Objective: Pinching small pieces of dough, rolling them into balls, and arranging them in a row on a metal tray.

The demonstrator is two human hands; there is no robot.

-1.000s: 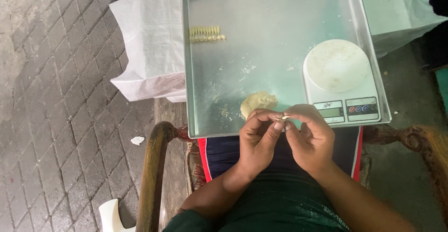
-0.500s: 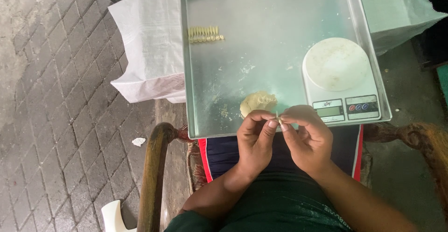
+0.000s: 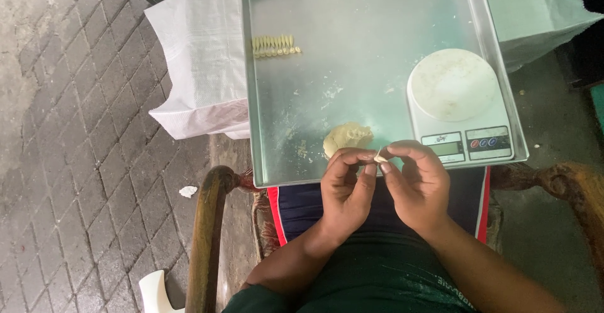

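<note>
Both hands meet at the near edge of the metal tray (image 3: 296, 162): left hand (image 3: 345, 190) and right hand (image 3: 420, 184) pinch a small dough piece (image 3: 378, 157) between their fingertips. Half a second ago the fingers were curled tighter over it; now the piece shows more openly — the shaping looks nearly done. Its long axis is too small to tell. Just beyond lies the dough lump (image 3: 346, 138), a white scale (image 3: 458, 102) to the right, a row of shaped pieces (image 3: 275, 45) at the far left.
</note>
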